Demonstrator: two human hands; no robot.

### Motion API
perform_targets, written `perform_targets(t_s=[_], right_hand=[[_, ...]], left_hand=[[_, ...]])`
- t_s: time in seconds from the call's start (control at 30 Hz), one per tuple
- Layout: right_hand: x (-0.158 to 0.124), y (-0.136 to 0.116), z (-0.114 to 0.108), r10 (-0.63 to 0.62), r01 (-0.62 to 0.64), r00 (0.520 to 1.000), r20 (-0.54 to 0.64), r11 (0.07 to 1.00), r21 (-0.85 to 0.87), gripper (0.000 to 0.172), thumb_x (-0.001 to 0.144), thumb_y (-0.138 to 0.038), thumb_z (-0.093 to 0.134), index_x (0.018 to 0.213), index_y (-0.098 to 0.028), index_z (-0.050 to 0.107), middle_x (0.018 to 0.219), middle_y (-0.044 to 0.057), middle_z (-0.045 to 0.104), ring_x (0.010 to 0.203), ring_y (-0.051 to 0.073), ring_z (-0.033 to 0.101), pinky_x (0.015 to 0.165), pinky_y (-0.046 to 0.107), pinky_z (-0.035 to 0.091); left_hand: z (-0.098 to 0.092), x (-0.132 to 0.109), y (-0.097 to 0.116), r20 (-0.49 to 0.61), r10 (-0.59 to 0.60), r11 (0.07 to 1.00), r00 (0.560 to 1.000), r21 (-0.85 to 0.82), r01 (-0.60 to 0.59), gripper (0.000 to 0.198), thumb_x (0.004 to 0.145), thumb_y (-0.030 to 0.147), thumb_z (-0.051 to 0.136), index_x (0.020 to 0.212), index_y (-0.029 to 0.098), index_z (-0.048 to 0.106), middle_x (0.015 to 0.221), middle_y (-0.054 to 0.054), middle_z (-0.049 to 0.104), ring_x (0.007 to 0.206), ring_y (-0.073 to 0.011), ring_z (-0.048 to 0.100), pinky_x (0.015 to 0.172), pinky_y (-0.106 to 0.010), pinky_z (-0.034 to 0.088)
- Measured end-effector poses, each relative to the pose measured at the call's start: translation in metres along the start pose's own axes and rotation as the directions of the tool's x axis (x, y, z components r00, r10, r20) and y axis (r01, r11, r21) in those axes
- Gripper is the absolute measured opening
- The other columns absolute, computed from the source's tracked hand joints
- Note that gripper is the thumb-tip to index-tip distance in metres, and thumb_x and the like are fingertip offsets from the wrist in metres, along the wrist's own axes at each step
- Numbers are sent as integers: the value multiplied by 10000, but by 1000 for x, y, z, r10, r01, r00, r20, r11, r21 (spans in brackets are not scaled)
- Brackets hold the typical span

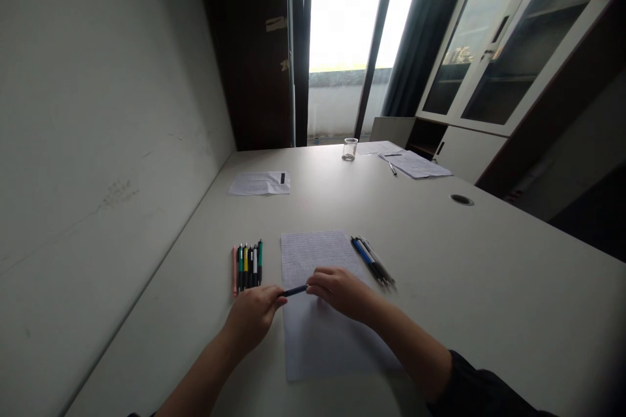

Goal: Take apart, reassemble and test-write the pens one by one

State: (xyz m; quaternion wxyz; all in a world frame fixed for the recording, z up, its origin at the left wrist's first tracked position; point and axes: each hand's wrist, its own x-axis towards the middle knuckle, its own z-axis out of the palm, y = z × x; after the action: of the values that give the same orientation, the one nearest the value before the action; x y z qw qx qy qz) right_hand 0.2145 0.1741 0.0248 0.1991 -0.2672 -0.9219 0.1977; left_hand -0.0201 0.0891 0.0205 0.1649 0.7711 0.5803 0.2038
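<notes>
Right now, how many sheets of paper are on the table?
4. Near sheet under the right hand, which grips a pen; left sheet by the wall; two far sheets right of the glass. More may lie stacked beneath.

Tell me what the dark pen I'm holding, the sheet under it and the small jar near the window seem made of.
Dark slim pen: probably plastic, a dull dark barrel without metallic glint.
White written sheet: paper, thin, matte, lying flat.
Small clear jar: likely glass, see-through with bright edges, though clear plastic is possible.
</notes>
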Motion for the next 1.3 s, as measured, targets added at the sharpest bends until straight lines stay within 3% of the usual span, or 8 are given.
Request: perform_targets(t_s=[0.23,0.43,0.7,0.97,1.1,1.3], right_hand=[[0,1,7,-23,23,999,-22,999,-30,159,975,-240,545,947,-178,689,879,58,683,757,163,620,695,253,452],[0,0,4,23,-19,999,-46,996,92,184,938,-315,615,1074,-206,675,983,60,691,775,154,641,719,251,478],[1,6,13,2,-2,999,-35,1000,9,216,987,-267,527,902,-171,701,837,57,686,705,151,609,663,247,443],[-1,3,9,-38,46,992,-121,997,66,162,969,-286,566,975,-200,703,901,59,696,826,180,633,754,269,462],[-1,1,5,-11,19,995,-97,996,87,186,956,-342,589,1014,-205,702,952,60,701,799,165,637,740,258,465],[1,2,9,29,-28,999,-45,999,25,283,1006,-316,484,898,-177,705,842,63,694,736,162,620,692,257,447]], left_hand=[[-2,0,2,9,1,1000,1000,19,-2,178,978,241,490,983,227,668,931,-25,725,821,-200,676,684,-266,453],[-1,0,0,-5,-5,1000,1000,8,5,186,982,245,482,987,229,667,930,-26,721,809,-194,673,678,-264,453],[-2,0,0,-1,8,1000,1000,20,-8,171,975,239,495,983,231,666,926,-24,722,809,-193,676,679,-260,455],[-2,-1,1,-10,3,1000,1000,-3,-3,177,979,230,485,995,236,661,931,-18,722,815,-188,675,690,-255,462],[-2,-1,1,-18,9,999,1000,32,-8,184,980,238,477,976,231,661,914,-28,722,793,-191,678,666,-253,460],[0,-1,0,-14,27,997,1000,67,-26,187,980,249,477,985,226,663,920,-40,724,811,-201,684,690,-262,468]])
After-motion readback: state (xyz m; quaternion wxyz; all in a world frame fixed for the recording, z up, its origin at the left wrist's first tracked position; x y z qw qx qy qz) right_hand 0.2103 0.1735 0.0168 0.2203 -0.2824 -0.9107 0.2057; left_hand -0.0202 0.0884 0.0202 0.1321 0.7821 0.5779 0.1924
